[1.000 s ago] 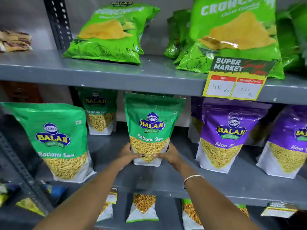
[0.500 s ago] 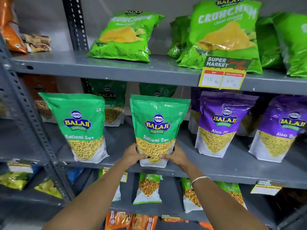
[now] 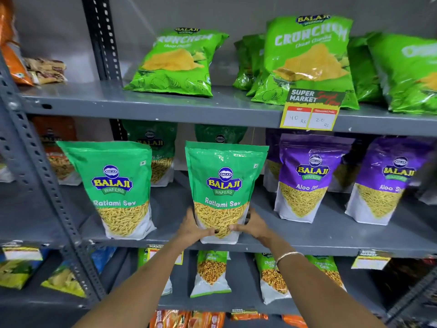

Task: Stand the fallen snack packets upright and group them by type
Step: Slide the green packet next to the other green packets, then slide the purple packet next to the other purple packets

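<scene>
A green Ratlami Sev packet (image 3: 224,185) stands upright at the front of the grey middle shelf (image 3: 307,242). My left hand (image 3: 192,229) grips its lower left side and my right hand (image 3: 254,224) its lower right side. A second green Ratlami Sev packet (image 3: 113,185) stands upright to its left, and two more green ones (image 3: 153,147) stand behind. Two purple Aloo Sev packets (image 3: 309,178) (image 3: 390,183) stand to the right. Light green Crunchem chip bags (image 3: 179,62) (image 3: 309,58) lean on the top shelf.
A yellow price tag (image 3: 309,114) hangs from the top shelf edge. Perforated steel uprights (image 3: 45,176) frame the left side. Smaller snack packets (image 3: 210,273) stand on the lower shelf, orange ones (image 3: 186,319) below. Orange and brown packs (image 3: 45,69) lie top left.
The view has pulled back and shifted, showing more of the rack. Both hands stay on the base of the middle Ratlami Sev packet, which now stands closer to the shelf's front edge.
</scene>
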The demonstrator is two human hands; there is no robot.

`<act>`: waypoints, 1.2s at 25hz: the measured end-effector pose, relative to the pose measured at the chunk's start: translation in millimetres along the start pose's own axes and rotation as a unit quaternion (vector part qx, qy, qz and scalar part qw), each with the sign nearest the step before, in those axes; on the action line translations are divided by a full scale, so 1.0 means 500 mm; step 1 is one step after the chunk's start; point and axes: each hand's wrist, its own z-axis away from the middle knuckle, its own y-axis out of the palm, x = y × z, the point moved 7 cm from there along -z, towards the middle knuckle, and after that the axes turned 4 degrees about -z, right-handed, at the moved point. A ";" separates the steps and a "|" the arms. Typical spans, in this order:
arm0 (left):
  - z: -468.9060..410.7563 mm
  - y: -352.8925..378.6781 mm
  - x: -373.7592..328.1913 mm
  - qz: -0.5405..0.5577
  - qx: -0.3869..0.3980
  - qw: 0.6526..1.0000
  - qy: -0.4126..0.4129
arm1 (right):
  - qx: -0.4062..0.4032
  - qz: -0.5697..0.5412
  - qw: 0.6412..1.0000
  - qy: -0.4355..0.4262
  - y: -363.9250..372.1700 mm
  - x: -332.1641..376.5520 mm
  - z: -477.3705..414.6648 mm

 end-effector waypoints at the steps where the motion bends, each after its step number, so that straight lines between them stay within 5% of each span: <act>1: 0.009 -0.015 -0.003 -0.044 -0.064 0.997 0.025 | -0.024 0.019 0.999 0.015 -0.019 -0.003 0.003; 5: 0.086 -0.028 -0.090 -0.222 -0.331 0.889 0.227 | -0.192 0.127 0.972 0.046 -0.171 -0.025 0.036; 8: 0.118 0.071 -0.221 -0.259 -0.324 0.827 0.379 | -0.308 0.122 0.941 0.071 -0.314 -0.046 0.072; 10: 0.107 0.160 -0.301 -0.256 -0.271 0.825 0.425 | -0.346 0.119 0.927 0.080 -0.398 -0.063 0.071; 12: 0.052 0.241 -0.354 -0.203 -0.204 0.881 0.376 | -0.348 0.117 0.927 0.073 -0.471 -0.079 0.052; 15: -0.070 0.344 -0.371 0.024 -0.095 0.983 0.154 | -0.250 0.042 0.967 0.032 -0.537 -0.114 -0.020; 18: -0.136 0.424 -0.355 0.194 0.003 0.981 -0.005 | -0.099 -0.054 0.993 0.022 -0.539 -0.134 -0.077; 21: -0.134 0.446 -0.345 0.170 -0.007 0.985 -0.035 | -0.006 -0.100 0.995 -0.010 -0.510 -0.119 -0.081; 30: -0.037 0.439 -0.314 0.132 -0.032 0.989 -0.064 | -0.006 -0.097 0.995 -0.021 -0.502 -0.150 -0.004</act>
